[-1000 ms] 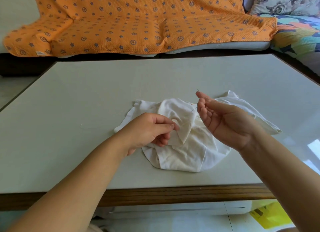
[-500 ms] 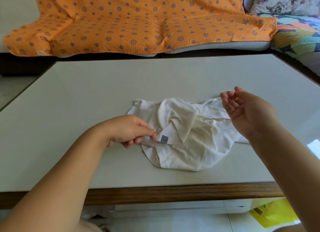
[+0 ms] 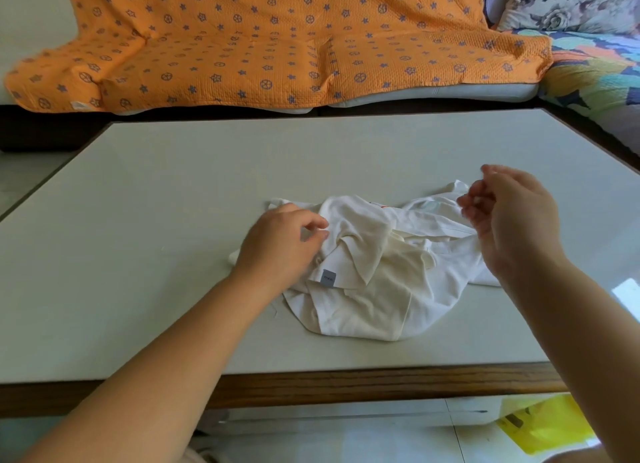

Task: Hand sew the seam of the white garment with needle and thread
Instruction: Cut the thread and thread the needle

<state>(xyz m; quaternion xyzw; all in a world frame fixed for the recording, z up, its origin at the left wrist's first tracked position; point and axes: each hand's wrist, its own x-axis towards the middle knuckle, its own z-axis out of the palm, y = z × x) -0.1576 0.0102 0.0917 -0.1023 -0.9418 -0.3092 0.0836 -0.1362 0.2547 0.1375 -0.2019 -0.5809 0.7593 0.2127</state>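
The forefinger and thumb of the left hand are seen slightly parted over a raised fold of the white garment, just left of the frame's centre; whether the fold is pinched between them cannot be told. The fingers of the right hand are curled inward and blurred at centre right, so it cannot be told whether anything is gripped, and neither needle nor thread can be made out. A second earlier the needle was held upright in those fingertips close beside the fold, which was then pinched by the left hand. Since then the right hand has been carried out and up to the right edge of the cloth. The left hand was drawn off to the left and has now been brought back onto the fold. This is judged to be the pull-through of a stitch, with the fold about to be regripped for the next one, though the seam itself is not discernible. The garment is left crumpled at the centre of the pale table, with a small grey label exposed beside the left hand. An orange blanket is spread across the upper frame.
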